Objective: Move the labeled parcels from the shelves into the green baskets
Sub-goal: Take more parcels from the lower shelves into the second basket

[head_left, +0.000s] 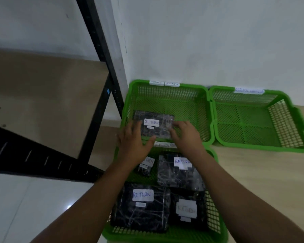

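Observation:
A black wrapped parcel [162, 131] with a white RETURN label lies low inside the far left green basket [167, 85]. My left hand [133, 142] holds its left and front edges, thumb at the lower edge. My right hand [185, 135] grips its right edge with curled fingers. The near green basket [216, 218], under my forearms, holds several black parcels with RETURN labels, among them one [142, 213] at the front left and one [180, 176] at the back right. The shelf board [47, 102] at left shows no parcels.
A third green basket [288, 146] stands to the right against the white wall, with nothing in it. White paper tags sit on the far rims of both far baskets. The black metal shelf frame [102, 42] rises at left. Floor is wood-toned at right, white tile at lower left.

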